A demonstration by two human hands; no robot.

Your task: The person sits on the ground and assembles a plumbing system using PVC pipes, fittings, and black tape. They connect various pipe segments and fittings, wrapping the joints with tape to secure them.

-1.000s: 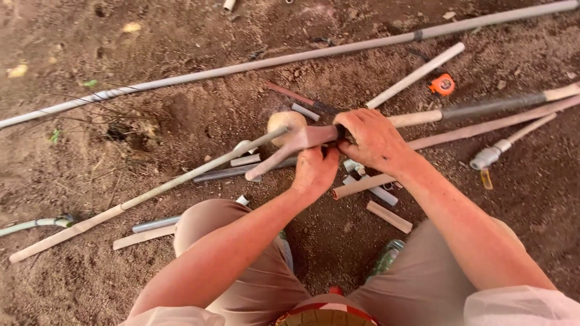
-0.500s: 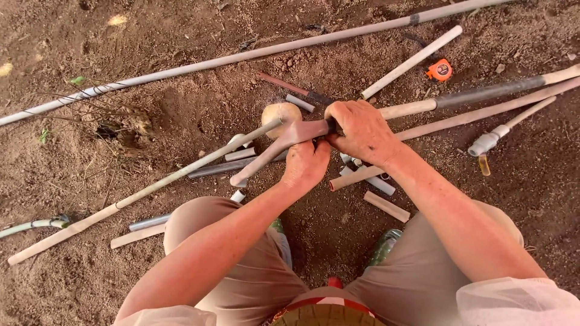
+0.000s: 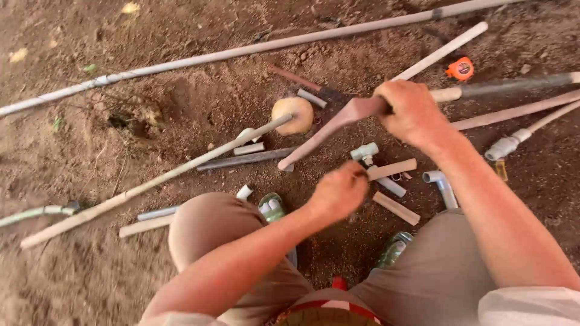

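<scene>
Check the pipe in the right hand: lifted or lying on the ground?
Lifted: the right hand grips the pipe, which slants down-left, its lower end near the soil.

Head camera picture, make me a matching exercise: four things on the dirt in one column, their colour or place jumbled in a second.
Things:
1 tape measure
2 pipe elbow
3 round tan ball
4 right hand

Descriptions:
A at the end of a long pale pipe
B orange, top right
C gripping a reddish tool handle
D grey, by the right knee

Pairs: 1-B, 2-D, 3-A, 4-C
</scene>
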